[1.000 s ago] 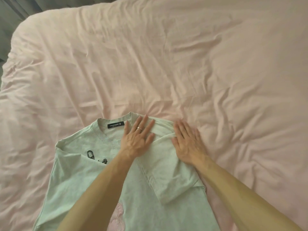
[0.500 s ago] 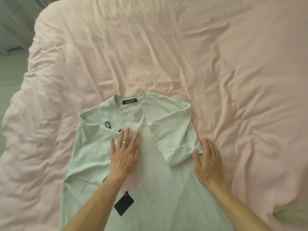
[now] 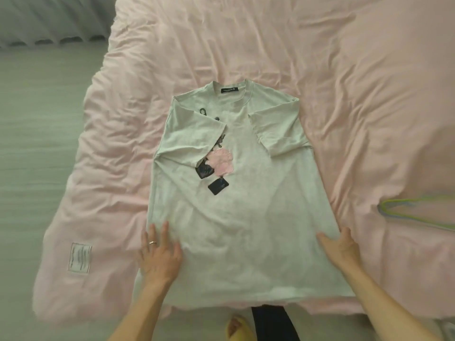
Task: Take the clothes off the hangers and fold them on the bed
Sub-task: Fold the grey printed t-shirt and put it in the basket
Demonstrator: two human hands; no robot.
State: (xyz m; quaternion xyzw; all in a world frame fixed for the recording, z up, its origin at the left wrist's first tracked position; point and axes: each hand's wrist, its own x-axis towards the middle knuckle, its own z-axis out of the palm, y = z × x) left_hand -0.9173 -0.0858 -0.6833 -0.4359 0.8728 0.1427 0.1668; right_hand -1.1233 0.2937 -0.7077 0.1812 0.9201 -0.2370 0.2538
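A pale grey-green T-shirt (image 3: 246, 217) lies flat on the pink bed (image 3: 344, 82), collar away from me, both sleeves folded in over its front. A pink print and a black tag show near its middle. My left hand (image 3: 160, 254) rests flat, fingers straight, on the shirt's lower left edge. My right hand (image 3: 341, 247) lies flat on the lower right edge, thumb spread. Neither hand grips the cloth. A green wire hanger (image 3: 416, 215) lies on the bed to the right of the shirt.
The bed's near edge runs just below the shirt's hem. Grey floor (image 3: 37, 143) lies to the left, with grey curtains at the top left. My yellow slipper (image 3: 238, 328) and dark trouser leg show below the bed edge. A white label is sewn on the duvet's left corner.
Both hands have slid down the shirt from the collar and sleeves to its lower edges. The view has pulled back, so the whole shirt and the hanger now show.
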